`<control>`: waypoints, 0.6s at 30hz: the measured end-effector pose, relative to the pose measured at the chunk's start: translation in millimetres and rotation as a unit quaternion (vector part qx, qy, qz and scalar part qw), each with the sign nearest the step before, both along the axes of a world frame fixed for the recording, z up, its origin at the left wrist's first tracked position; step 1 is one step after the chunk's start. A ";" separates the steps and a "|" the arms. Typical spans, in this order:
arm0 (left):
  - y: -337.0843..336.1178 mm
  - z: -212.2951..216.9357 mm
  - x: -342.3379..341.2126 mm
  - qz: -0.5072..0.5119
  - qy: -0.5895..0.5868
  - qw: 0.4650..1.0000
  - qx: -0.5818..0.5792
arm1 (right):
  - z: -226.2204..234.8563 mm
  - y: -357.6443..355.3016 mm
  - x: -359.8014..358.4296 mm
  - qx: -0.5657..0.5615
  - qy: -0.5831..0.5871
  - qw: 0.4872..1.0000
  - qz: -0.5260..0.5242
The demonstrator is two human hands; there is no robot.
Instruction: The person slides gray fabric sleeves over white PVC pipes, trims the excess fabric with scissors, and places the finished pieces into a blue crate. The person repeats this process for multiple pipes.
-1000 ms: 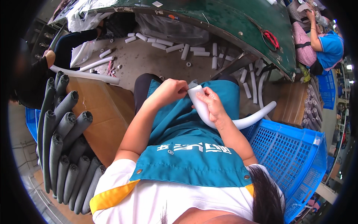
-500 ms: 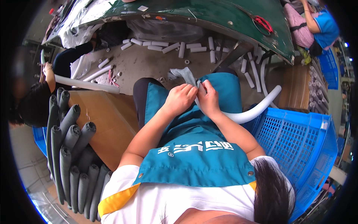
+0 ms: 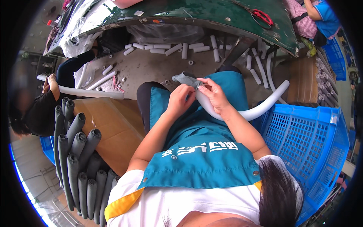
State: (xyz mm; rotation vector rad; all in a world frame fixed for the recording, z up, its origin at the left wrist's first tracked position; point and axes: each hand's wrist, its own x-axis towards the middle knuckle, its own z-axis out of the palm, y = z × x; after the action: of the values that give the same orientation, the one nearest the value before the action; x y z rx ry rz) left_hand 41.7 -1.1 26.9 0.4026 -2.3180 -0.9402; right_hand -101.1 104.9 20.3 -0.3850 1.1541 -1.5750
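Over my lap, covered by a teal apron [image 3: 196,151], I hold a long white foam tube [image 3: 261,109] that curves away to the right. My right hand [image 3: 213,94] grips the tube near its end. My left hand [image 3: 181,100] pinches a grey foam sleeve [image 3: 187,78] at that same end of the tube. Both hands are close together, fingers closed on the pieces.
A blue plastic crate [image 3: 310,140] stands at my right. Several dark grey foam tubes [image 3: 77,159] lean beside a cardboard box [image 3: 113,128] at my left. Short white tube pieces [image 3: 181,48] litter the floor under a green table [image 3: 211,17]. Another person [image 3: 41,109] sits left holding a long white tube.
My hands have shifted along the white tube's end, and the grey sleeve now sticks out further to the left from under my left fingers. The view has tilted slightly.
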 end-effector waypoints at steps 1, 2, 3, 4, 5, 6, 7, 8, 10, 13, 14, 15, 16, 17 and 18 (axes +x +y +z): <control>3.3 -6.1 0.3 0.018 0.033 0.986 0.162 | -3.9 -0.5 1.3 -0.004 0.002 1.000 -0.011; 6.9 -15.4 0.7 0.035 0.065 0.945 0.319 | -8.2 -1.2 2.2 -0.007 0.004 1.000 -0.023; 8.3 -21.4 1.0 0.051 0.096 0.878 0.466 | -7.1 -3.2 3.1 -0.012 0.006 0.999 -0.033; 3.0 -26.6 4.1 0.034 0.076 0.780 0.620 | -5.3 -3.0 3.1 -0.007 -0.005 1.000 -0.026; 2.3 -32.5 3.9 0.027 0.084 0.723 0.685 | -2.7 -1.5 2.8 -0.002 -0.015 1.000 -0.019; 4.0 -20.2 -2.2 0.019 0.092 0.662 0.744 | 0.0 -0.6 3.1 0.002 -0.025 1.000 -0.011; 6.1 -13.8 -8.2 0.010 0.099 0.595 0.798 | -1.9 0.0 4.6 -0.005 -0.032 0.999 -0.006; 8.3 -21.6 -12.7 -0.022 0.154 0.566 0.810 | -5.6 0.7 6.8 -0.012 -0.039 0.999 -0.002; 16.8 -10.0 -29.3 -0.033 0.214 0.607 0.765 | -1.3 1.4 11.3 -0.009 -0.054 0.998 -0.007; 23.5 5.6 -42.8 0.054 0.238 0.621 0.745 | -4.2 5.3 6.2 0.005 -0.078 0.996 -0.032; 22.3 -0.6 -43.0 0.074 0.237 0.629 0.737 | -3.4 8.8 6.4 0.025 -0.012 0.999 -0.026; 20.7 -3.6 -44.2 0.096 0.237 0.637 0.727 | 6.4 11.9 5.6 0.063 0.171 0.983 0.000; 20.1 1.2 -47.2 0.146 0.258 0.623 0.723 | 23.3 15.8 4.1 0.099 0.349 0.932 0.026; 15.0 -5.7 -45.6 0.151 0.281 0.602 0.732 | 42.0 19.9 1.2 0.130 0.513 0.847 0.051; 6.2 -15.0 -42.6 0.145 0.310 0.574 0.744 | 61.1 26.5 -5.0 0.133 0.635 0.749 0.135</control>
State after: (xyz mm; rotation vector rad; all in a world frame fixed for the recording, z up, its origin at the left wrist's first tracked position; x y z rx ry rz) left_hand -0.9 5.1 11.9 0.8342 -0.3121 -2.1850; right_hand -106.1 131.3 81.4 -1.4923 2.1590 -0.7110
